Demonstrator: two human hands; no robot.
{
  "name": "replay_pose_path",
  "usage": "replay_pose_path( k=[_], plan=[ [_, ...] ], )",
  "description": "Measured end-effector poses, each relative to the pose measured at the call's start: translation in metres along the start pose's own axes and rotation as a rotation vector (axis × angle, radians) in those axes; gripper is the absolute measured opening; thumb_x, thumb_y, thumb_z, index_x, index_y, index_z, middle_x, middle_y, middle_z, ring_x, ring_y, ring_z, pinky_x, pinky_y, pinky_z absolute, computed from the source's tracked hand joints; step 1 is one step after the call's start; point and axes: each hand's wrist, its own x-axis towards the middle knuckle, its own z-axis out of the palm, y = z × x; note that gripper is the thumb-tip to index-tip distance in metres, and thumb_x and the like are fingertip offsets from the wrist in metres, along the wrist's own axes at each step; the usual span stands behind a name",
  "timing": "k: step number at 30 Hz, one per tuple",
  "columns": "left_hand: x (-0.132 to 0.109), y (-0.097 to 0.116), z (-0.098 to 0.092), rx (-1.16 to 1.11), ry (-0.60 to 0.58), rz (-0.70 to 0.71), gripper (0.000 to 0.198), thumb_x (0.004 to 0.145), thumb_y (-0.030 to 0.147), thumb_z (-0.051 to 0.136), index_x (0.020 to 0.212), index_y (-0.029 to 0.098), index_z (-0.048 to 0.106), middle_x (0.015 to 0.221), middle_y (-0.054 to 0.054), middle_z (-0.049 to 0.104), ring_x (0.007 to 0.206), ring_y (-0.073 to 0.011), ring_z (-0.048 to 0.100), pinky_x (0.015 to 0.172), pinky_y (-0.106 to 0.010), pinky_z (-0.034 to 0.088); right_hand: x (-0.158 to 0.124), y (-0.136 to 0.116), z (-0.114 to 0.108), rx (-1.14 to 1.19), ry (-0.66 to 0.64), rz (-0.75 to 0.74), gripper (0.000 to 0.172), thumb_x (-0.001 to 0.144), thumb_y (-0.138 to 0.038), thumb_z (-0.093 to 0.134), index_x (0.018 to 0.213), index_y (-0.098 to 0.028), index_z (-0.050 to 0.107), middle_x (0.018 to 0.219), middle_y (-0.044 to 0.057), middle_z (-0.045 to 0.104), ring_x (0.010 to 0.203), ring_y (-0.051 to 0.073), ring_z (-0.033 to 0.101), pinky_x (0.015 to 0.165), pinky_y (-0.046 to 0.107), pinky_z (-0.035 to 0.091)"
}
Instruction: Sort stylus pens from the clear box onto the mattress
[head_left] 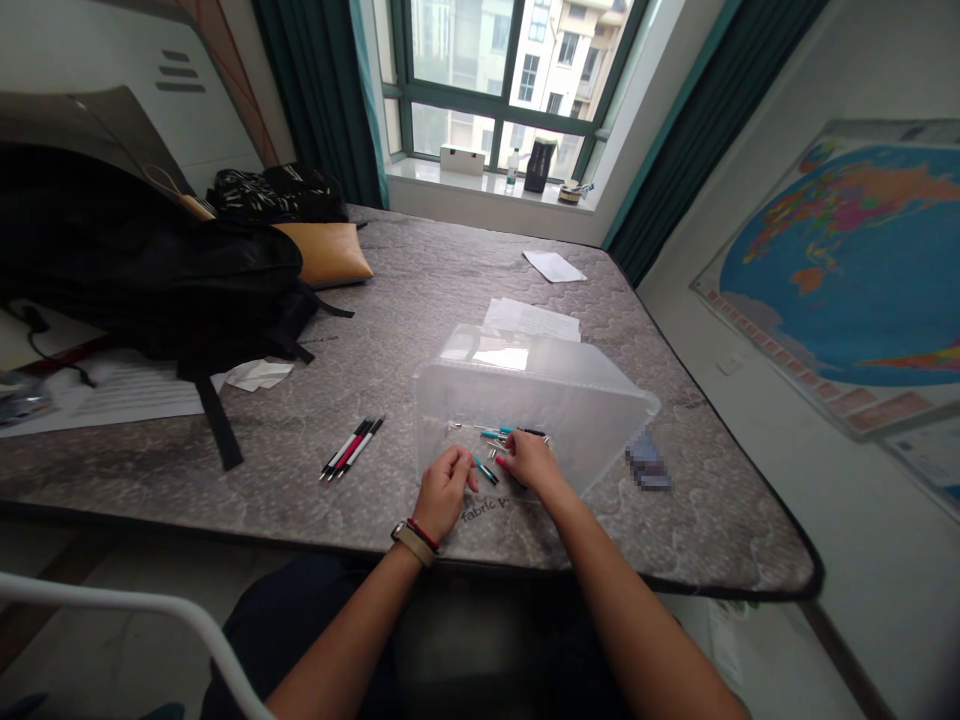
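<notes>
A translucent plastic box (540, 395) lies on its side with its open mouth toward me. Pen parts in teal, black and silver (495, 435) are scattered inside it. At the left of the mouth, the curled fingers of my left hand (444, 490) close on one end of a teal and black pen piece (486, 471). My right hand (532, 463) reaches into the mouth, its fingers pinched on a small pinkish-red pen piece (501, 461); the palm hides part of it. To the left, several pens with white and red barrels (351, 448) lie side by side.
The box rests on a grey quilted surface (420, 270). A black backpack (150, 260) and a tan pouch (330, 252) are at left. Paper sheets (532, 316) lie behind the box, and a blurred small item (649, 465) sits at its right. The surface's front edge runs below my wrists.
</notes>
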Motion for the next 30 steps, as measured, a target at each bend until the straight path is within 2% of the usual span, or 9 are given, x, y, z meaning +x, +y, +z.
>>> replay_pose_path(
  k=[3, 7, 10, 13, 16, 19, 22, 30],
  plan=[
    [0.001, -0.002, 0.0, 0.005, 0.005, -0.01, 0.033, 0.095, 0.045, 0.042, 0.08, 0.02, 0.057, 0.061, 0.002, 0.06, 0.062, -0.0161, 0.058, 0.066, -0.027, 0.042, 0.004, 0.0, -0.002, 0.308, 0.034, -0.002, 0.017, 0.07, -0.017, 0.068, 0.088, -0.017, 0.068, 0.081, 0.003, 0.068, 0.074, 0.015, 0.06, 0.067, 0.025, 0.04],
    [0.002, -0.004, 0.001, 0.015, 0.018, -0.023, 0.033, 0.095, 0.045, 0.041, 0.081, 0.02, 0.057, 0.061, 0.002, 0.06, 0.061, -0.0157, 0.057, 0.064, -0.027, 0.042, -0.002, -0.006, -0.012, 0.928, -0.091, 0.039, 0.023, 0.069, -0.026, 0.068, 0.09, -0.016, 0.069, 0.063, -0.003, 0.058, 0.052, 0.009, 0.045, 0.05, 0.022, 0.034],
    [0.002, -0.004, 0.001, 0.034, 0.009, -0.018, 0.034, 0.095, 0.045, 0.041, 0.079, 0.02, 0.057, 0.061, 0.002, 0.06, 0.061, -0.0153, 0.057, 0.064, -0.027, 0.041, -0.012, -0.015, -0.023, 1.333, -0.207, 0.07, 0.027, 0.066, -0.03, 0.073, 0.09, -0.017, 0.069, 0.06, -0.005, 0.049, 0.048, 0.006, 0.034, 0.041, 0.018, 0.021],
    [0.002, -0.003, 0.002, 0.047, -0.021, -0.017, 0.033, 0.094, 0.045, 0.042, 0.079, 0.02, 0.058, 0.061, 0.002, 0.061, 0.06, -0.0153, 0.057, 0.063, -0.027, 0.041, -0.019, -0.025, -0.029, 1.571, -0.264, 0.044, 0.024, 0.064, -0.025, 0.076, 0.085, -0.016, 0.067, 0.062, -0.005, 0.045, 0.051, 0.005, 0.031, 0.04, 0.016, 0.015],
    [0.002, -0.003, 0.003, 0.066, -0.039, -0.007, 0.033, 0.094, 0.044, 0.042, 0.079, 0.02, 0.058, 0.061, 0.002, 0.06, 0.06, -0.0154, 0.057, 0.062, -0.027, 0.041, -0.023, -0.032, -0.03, 1.663, -0.277, 0.021, 0.02, 0.066, -0.023, 0.076, 0.083, -0.016, 0.066, 0.062, -0.005, 0.044, 0.052, 0.005, 0.03, 0.039, 0.015, 0.014],
    [0.001, -0.002, 0.003, 0.095, -0.045, -0.002, 0.033, 0.094, 0.044, 0.042, 0.078, 0.02, 0.059, 0.061, 0.002, 0.061, 0.06, -0.0153, 0.057, 0.063, -0.027, 0.041, -0.024, -0.036, -0.031, 1.69, -0.216, 0.011, 0.02, 0.066, -0.023, 0.076, 0.082, -0.017, 0.065, 0.066, -0.004, 0.047, 0.052, 0.005, 0.03, 0.039, 0.015, 0.014],
    [0.001, -0.001, 0.004, 0.111, -0.053, -0.003, 0.033, 0.094, 0.044, 0.042, 0.08, 0.02, 0.06, 0.061, 0.002, 0.061, 0.06, -0.0156, 0.057, 0.062, -0.027, 0.041, -0.025, -0.036, -0.031, 1.665, -0.166, 0.006, 0.022, 0.065, -0.024, 0.076, 0.082, -0.018, 0.064, 0.067, -0.004, 0.05, 0.051, 0.005, 0.03, 0.038, 0.016, 0.015],
    [0.0, 0.002, 0.004, 0.128, -0.049, 0.005, 0.03, 0.093, 0.042, 0.045, 0.079, 0.021, 0.061, 0.06, 0.001, 0.062, 0.059, -0.0157, 0.057, 0.06, -0.027, 0.041, -0.024, -0.035, -0.029, 1.582, -0.12, -0.036, 0.021, 0.067, -0.027, 0.075, 0.083, -0.018, 0.064, 0.061, -0.006, 0.045, 0.048, 0.005, 0.027, 0.039, 0.017, 0.017]
  ],
)
